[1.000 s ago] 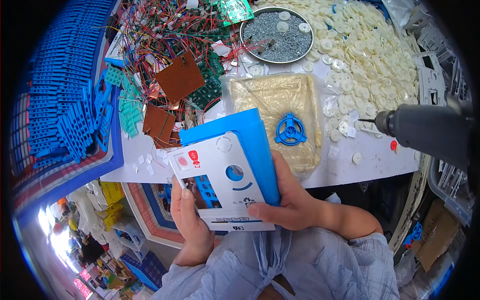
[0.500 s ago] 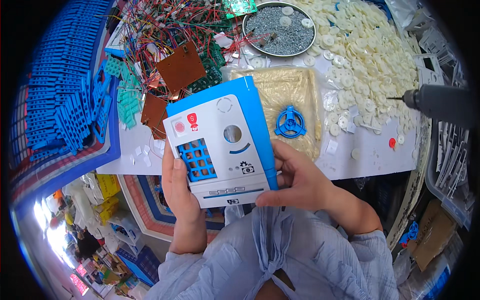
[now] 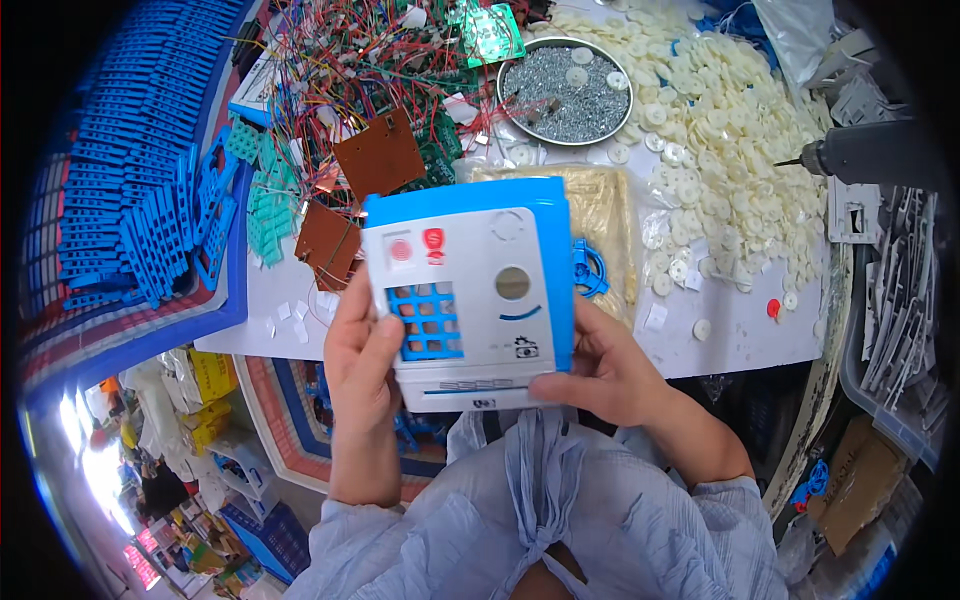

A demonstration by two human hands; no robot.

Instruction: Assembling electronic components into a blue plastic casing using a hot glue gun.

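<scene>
Between my two hands I hold a blue and white plastic panel (image 3: 480, 330), a toy safe's front by its look, with a keypad grid, a round hole and a slot. My left hand (image 3: 362, 355) is closed on its left edge, thumb on the white face. At the lower right corner my right hand (image 3: 610, 370) grips it, thumb in front and fingers behind. Behind the panel, partly covered by it, a blue three-spoked ring (image 3: 590, 268) lies on a clear bag with tan contents (image 3: 612, 200).
A round metal tray of screws (image 3: 565, 95) stands at the back. Wired circuit boards (image 3: 380, 155) are heaped left of it, cream plastic discs (image 3: 710, 130) right. An electric screwdriver (image 3: 870, 155) juts in from the right. Blue plastic strips (image 3: 130, 130) fill a crate at left.
The panel has turned more upright and shifted a little right, now covering part of the blue ring. Both hands keep their hold on it.
</scene>
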